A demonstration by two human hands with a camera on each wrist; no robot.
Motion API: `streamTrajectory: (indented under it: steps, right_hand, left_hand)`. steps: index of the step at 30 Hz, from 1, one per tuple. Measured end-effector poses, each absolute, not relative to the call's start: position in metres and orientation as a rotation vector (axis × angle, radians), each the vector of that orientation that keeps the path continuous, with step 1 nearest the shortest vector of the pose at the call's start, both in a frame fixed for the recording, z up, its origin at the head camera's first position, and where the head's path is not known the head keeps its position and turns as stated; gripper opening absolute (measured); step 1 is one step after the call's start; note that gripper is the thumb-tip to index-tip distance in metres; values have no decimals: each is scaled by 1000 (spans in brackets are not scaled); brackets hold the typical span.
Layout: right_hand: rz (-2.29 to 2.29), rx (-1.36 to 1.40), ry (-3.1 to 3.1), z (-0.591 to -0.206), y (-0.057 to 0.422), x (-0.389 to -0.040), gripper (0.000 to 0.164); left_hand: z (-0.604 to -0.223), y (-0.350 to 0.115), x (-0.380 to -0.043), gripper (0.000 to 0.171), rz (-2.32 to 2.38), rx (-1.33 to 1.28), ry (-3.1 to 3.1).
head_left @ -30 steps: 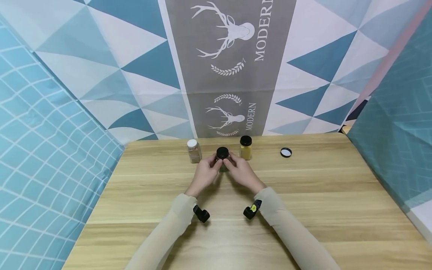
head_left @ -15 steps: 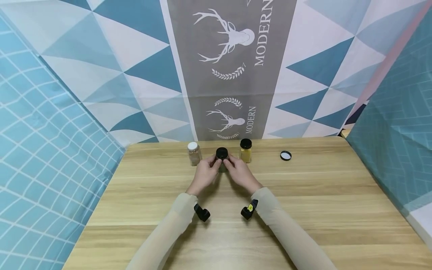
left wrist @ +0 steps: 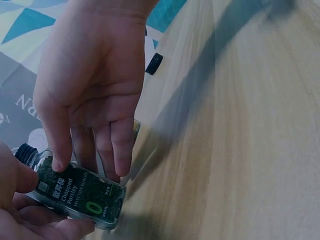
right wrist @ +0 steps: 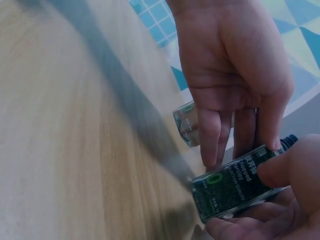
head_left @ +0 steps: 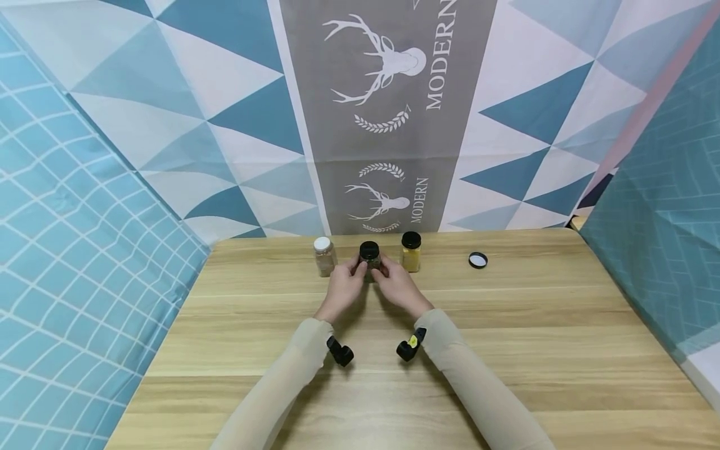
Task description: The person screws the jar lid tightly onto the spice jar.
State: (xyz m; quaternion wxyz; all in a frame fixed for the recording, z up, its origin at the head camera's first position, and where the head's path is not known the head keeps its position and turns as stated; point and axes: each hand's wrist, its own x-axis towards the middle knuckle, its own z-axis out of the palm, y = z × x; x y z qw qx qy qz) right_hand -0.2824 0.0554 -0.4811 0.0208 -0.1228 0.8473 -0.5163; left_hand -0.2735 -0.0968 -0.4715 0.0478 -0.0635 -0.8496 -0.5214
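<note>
A clear square spice jar of chopped parsley (left wrist: 90, 195) with a black cap (head_left: 369, 250) is between both hands near the back of the table. My left hand (head_left: 344, 289) holds its left side, thumb on the front and fingers along its side and behind. From the right, my right hand (head_left: 399, 289) grips it the same way, the thumb pressing the label near the neck. In the right wrist view the label of the parsley jar (right wrist: 235, 180) faces the camera. Parts of the jar's sides are hidden by the fingers.
Left of the hands stands a white-capped spice jar (head_left: 324, 257) with pinkish contents. A black-capped jar of yellow spice (head_left: 411, 255) stands to their right. Farther right a loose black lid (head_left: 478, 260) lies with its white inside up. A patterned cloth (head_left: 388, 125) hangs behind the table (head_left: 506, 350).
The parsley jar has shifted slightly back, and more of its body shows below the cap. Both hands stay on it, the thumbs now a little farther apart. The camera view has shifted slightly.
</note>
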Motion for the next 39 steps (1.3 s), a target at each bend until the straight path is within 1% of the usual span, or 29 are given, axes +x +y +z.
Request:
streamTrajectory:
  steps: [18, 34, 39]
  right_hand:
    - [-1625, -378, 2605, -483, 53, -287, 66]
    - [-1634, -379, 2588, -486, 52, -290, 67]
    - [-1621, -383, 2596, -487, 53, -293, 69]
  left_hand:
    - [-476, -91, -282, 55, -1681, -170, -2579]
    - [-480, -89, -289, 57, -1627, -168, -2582]
    - [-483, -89, -292, 59, -1689, -157, -2541]
